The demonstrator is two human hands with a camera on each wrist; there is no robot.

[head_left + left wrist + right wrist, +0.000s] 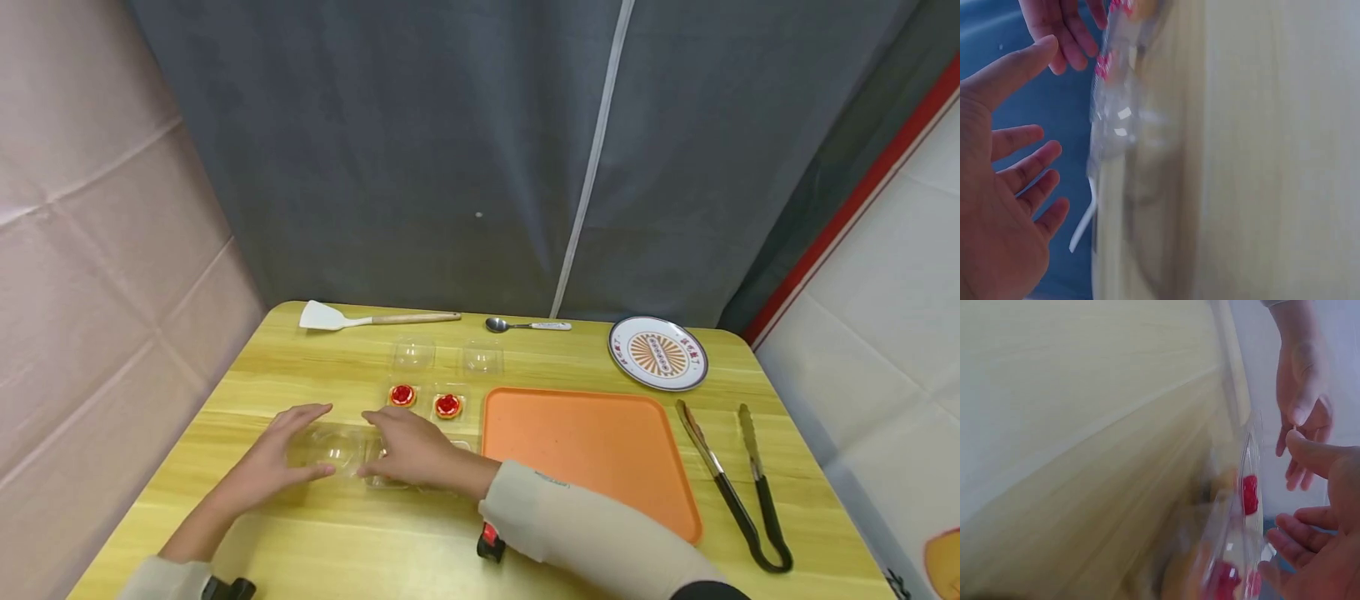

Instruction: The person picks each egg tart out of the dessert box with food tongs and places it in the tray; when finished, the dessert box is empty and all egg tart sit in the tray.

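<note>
Nearest the head camera, two sleeved forearms reach over the yellow wooden table (315,533). Both hands lie on a clear plastic container (341,450) that sits on the table just left of an orange tray (592,450). At the container's left end the left hand (281,458) rests with fingers spread and fairly straight, gripping nothing. Over the container's right part the right hand (408,450) lies palm down with its fingers loosely bent; whether they actually pinch the plastic cannot be told from above. From the left wrist view the left hand (1004,187) shows an open palm with fingers apart beside the blurred clear container (1116,119). Seen from the right wrist, the right hand (1316,531) has relaxed, slightly curved fingers just beside the container's edge (1244,506), with red shapes showing through the plastic. Just behind the hands, two small tarts with red tops (402,395) (447,406) sit in clear cups, and farther back stand two empty clear cups (414,354) (482,359). Along the far edge lie a white spatula with a wooden handle (375,317) and a spoon (525,325), with a patterned plate (657,352) toward the far right corner. Right of the tray lies a pair of tongs (738,483).
</note>
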